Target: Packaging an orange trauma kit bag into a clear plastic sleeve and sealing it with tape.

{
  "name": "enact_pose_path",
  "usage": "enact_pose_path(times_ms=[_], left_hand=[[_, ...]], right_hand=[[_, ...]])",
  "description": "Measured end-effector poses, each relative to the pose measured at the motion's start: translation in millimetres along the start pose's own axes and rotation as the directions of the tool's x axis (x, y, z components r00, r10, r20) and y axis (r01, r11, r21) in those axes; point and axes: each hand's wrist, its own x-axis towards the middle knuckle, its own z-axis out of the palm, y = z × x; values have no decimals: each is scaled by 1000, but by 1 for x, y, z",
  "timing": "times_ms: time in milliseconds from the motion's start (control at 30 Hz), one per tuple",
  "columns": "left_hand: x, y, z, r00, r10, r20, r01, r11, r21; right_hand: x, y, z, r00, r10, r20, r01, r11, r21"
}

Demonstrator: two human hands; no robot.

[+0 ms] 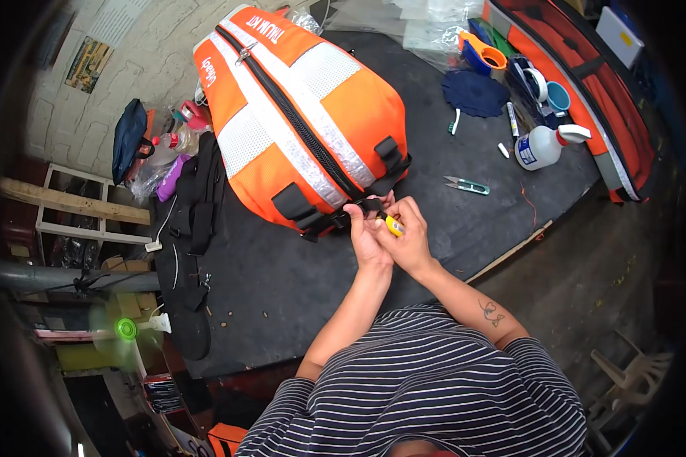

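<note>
An orange bag (373,114) with pale reflective bands and a long black zipper lies on the dark work table. At its near end, my left hand (369,245) is closed on a black strap (370,205), its thumb pointing up beside the bag. My right hand (410,238) grips a small yellow lighter (394,225) right against the strap and the left fingers. Whether there is a flame cannot be made out. Black strap pieces (296,202) are sewn to the bag's lower edge close to my left hand.
Thread snips (467,186), a toothbrush (455,122) and a spray bottle (540,148) lie or stand to the right. Beyond them is an open red-orange bag (617,99). Black webbing (198,198) lies at the left, above a spinning fan (126,328). A plastic chair (633,373) stands lower right.
</note>
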Motion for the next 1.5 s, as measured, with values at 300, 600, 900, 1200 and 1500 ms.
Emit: enact_pose_path(times_ms=[300, 600, 900, 1200, 1500], left_hand=[[-3, 0, 4, 999, -35, -19, 34, 999, -31], [1, -2, -5, 999, -36, 1, 36, 998, -60], [0, -2, -4, 998, -59, 31, 61, 996, -62], [0, -2, -6, 999, -43, 16, 44, 997, -61], [-6, 1, -21, 986, 158, 45, -164, 967, 195]], right_hand=[[-3, 7, -1, 999, -10, 44, 11, 1000, -15], [-5, 10, 5, 999, 28, 31, -28, 999, 16], [-6, 13, 4, 999, -23, 36, 24, 999, -28], [-6, 10, 4, 999, 27, 26, -26, 1000, -12], [-13, 14, -13, 996, 7, 85, -1, 998, -67]])
